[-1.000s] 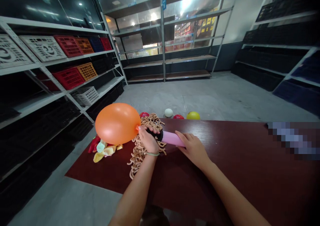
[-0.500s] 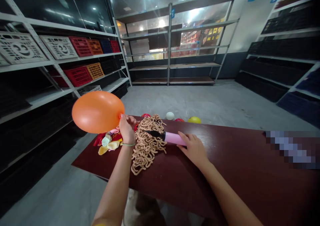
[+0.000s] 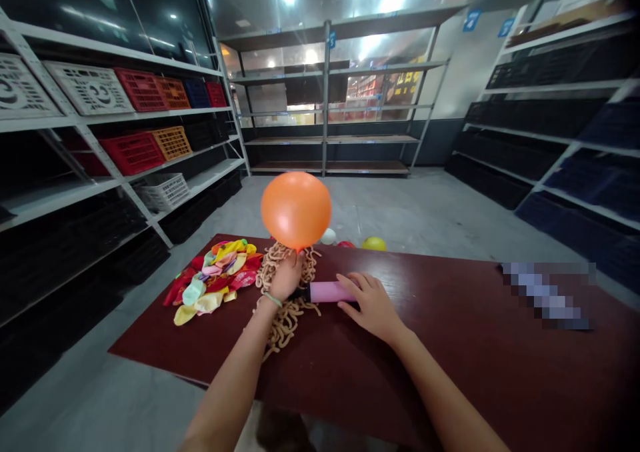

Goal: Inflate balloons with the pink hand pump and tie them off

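Observation:
My left hand (image 3: 287,275) pinches the neck of an inflated orange balloon (image 3: 296,209), which stands upright above the fingers. Under that hand lies a pile of beige, cord-like strands (image 3: 284,325), partly hidden by it. A pink balloon pump (image 3: 327,292) with a black nozzle end lies on the table, its nozzle pointing left and mostly covered by my left hand. My right hand (image 3: 373,305) has its fingers over the pump's right end and the thumb on the near side. Left of the strands is a heap of flat, multicoloured balloons (image 3: 220,275).
The dark red table (image 3: 425,359) carries a pixelated item (image 3: 545,295) at its right. Beyond the far edge show a yellow balloon (image 3: 374,243) and a white one (image 3: 329,237). Shelves with crates (image 3: 133,153) line the left; metal racks (image 3: 325,105) stand behind.
The orange balloon has swung right and turned from lying sideways to upright as my left hand moved right, over the strands and the nozzle. The pump now lies lower, and the view has shifted.

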`<state>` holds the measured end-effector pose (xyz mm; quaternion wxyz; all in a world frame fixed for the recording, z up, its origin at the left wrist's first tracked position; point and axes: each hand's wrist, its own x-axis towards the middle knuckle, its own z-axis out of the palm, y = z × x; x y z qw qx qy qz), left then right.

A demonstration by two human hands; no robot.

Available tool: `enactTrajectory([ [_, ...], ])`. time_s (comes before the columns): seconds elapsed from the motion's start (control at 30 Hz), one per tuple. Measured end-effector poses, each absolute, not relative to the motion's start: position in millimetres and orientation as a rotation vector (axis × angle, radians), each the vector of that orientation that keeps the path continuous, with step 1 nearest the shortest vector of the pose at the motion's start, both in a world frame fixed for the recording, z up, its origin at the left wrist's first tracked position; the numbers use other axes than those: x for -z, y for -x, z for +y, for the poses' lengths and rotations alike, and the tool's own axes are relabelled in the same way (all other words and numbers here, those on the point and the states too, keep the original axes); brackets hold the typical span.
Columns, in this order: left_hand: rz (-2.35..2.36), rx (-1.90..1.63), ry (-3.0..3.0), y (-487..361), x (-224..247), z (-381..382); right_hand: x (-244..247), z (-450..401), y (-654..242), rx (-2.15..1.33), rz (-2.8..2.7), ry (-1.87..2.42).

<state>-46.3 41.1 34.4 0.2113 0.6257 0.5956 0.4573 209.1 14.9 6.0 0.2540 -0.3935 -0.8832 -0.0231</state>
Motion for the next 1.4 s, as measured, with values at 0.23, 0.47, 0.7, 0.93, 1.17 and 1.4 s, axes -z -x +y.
enactTrajectory([
  [0.23, 1.793, -0.826, -2.01, 37.6, -35.0, 21.7, -15.9, 8.2, -199.8, 0.129, -2.302, 0.881],
  [0.47, 1.806, -0.644, -2.208, 29.1, -36.5, 16.3, -16.5, -8.0, -198.8, 0.581, -2.218, 0.925],
  [0.7, 1.837, -0.548, -2.281, 26.4, -38.7, 14.7, -74.9, 9.4, -174.6, 0.753, -2.507, 0.756],
  [0.93, 1.83, -0.603, -2.256, 27.5, -32.6, 16.9, -108.4, 55.9, -141.9, 0.754, -2.78, 0.487],
  [1.17, 1.768, -0.642, -2.232, 29.9, -35.7, 16.4, -97.5, 76.6, -148.5, 0.667, -2.816, 0.562],
  [1.4, 1.613, -0.89, -2.055, 33.5, -38.1, 14.3, -93.1, 77.3, -141.1, 0.728, -2.749, 0.55],
])
